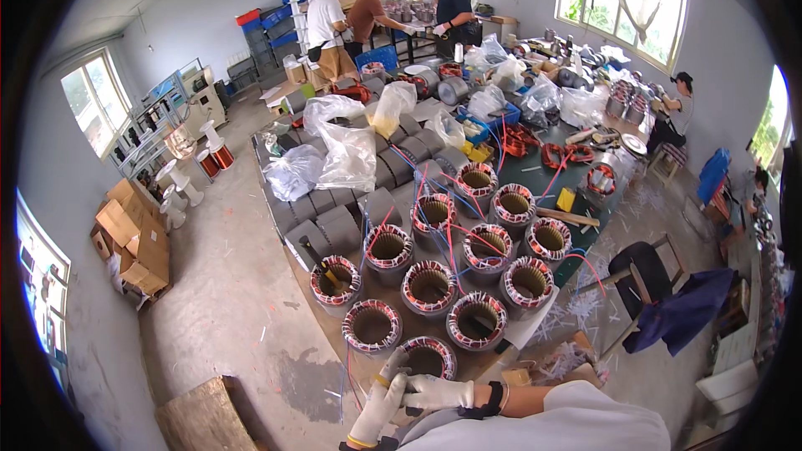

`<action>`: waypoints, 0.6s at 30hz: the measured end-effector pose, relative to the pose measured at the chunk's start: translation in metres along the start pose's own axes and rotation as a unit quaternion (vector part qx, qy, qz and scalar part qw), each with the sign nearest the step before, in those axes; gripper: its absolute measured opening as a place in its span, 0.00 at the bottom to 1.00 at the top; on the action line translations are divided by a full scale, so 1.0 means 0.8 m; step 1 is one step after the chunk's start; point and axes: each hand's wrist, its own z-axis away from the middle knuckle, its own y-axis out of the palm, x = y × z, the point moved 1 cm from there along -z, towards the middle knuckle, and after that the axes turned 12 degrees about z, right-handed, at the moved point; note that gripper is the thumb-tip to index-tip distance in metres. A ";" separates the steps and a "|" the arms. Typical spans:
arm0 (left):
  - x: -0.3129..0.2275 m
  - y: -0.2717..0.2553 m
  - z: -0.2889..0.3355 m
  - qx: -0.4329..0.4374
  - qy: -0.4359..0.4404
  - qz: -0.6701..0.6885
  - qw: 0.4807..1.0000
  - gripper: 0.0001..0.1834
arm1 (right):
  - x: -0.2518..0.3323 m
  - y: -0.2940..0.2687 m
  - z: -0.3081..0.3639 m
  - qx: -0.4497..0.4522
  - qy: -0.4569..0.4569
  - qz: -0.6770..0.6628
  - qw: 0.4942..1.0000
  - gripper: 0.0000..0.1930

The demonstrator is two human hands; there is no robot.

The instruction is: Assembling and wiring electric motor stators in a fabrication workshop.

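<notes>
At the near edge of the table my two gloved hands meet in front of the nearest motor stator (447, 359). My left hand (378, 413), in a white glove with a yellow hem, is closed. A greyish, elongated thing with a yellow band (394, 364) sticks up from it against the stator's rim; its kind is unclear. My right hand (436, 393), also in a white glove, reaches in from the right with its fingers closed against the left. What it grips is hidden. Several stators with red-and-white laced windings stand upright beyond, one holding a black-handled tool (316, 255).
Grey cylindrical cores (334, 230) and plastic bags (347, 154) cover the table's left side. Red and blue lead wires rise between the stators. A black chair (639, 271) stands at the right, a wooden board (209, 418) at lower left. Several people work farther off.
</notes>
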 end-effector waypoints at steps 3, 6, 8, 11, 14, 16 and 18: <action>0.001 -0.005 0.002 -0.008 0.021 0.000 1.000 0.33 | 0.000 0.000 -0.005 0.013 -0.006 0.009 1.000 0.21; -0.004 -0.012 0.005 -0.010 0.047 -0.019 0.999 0.34 | 0.002 -0.001 -0.007 -0.003 -0.031 0.032 0.999 0.20; -0.006 -0.028 0.007 0.004 0.052 -0.042 0.998 0.34 | -0.002 -0.001 -0.006 -0.018 -0.056 0.032 0.998 0.19; -0.010 -0.044 0.014 -0.023 0.105 -0.201 0.974 0.35 | -0.039 -0.007 -0.003 -0.238 -0.061 0.024 0.969 0.17; 0.013 -0.068 0.026 -0.081 -0.038 -0.172 0.981 0.37 | -0.069 -0.034 0.011 -0.310 0.095 0.299 0.898 0.23; 0.043 -0.076 0.025 -0.094 -0.071 -0.227 0.967 0.38 | -0.082 -0.038 0.009 -0.308 0.129 0.344 0.878 0.25; 0.061 -0.074 0.010 -0.084 -0.108 -0.289 0.948 0.39 | -0.074 -0.040 0.007 -0.272 0.151 0.403 0.861 0.25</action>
